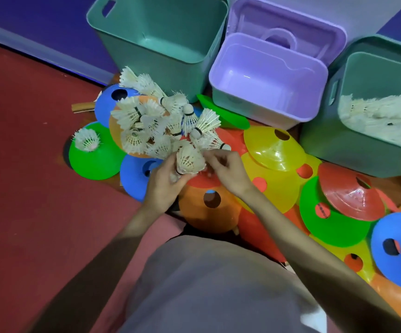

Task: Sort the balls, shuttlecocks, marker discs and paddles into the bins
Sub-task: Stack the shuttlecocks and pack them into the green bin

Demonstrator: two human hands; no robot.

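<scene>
Both forearms reach forward and meet over the marker discs (276, 181). The left hand (162, 186) curls its fingers round the cork end of a feathered shuttlecock (189, 161), skirt up. The right hand (228, 171) sits just right of that shuttlecock, fingertips bent toward it; whether they pinch anything cannot be told. Behind the shuttlecock lies a heap of white shuttlecocks (151, 118) on flat, holed plastic discs. Further behind stand a smooth purple bin (312, 97) and, right of it, a green bin (324, 145) holding feathers.
</scene>
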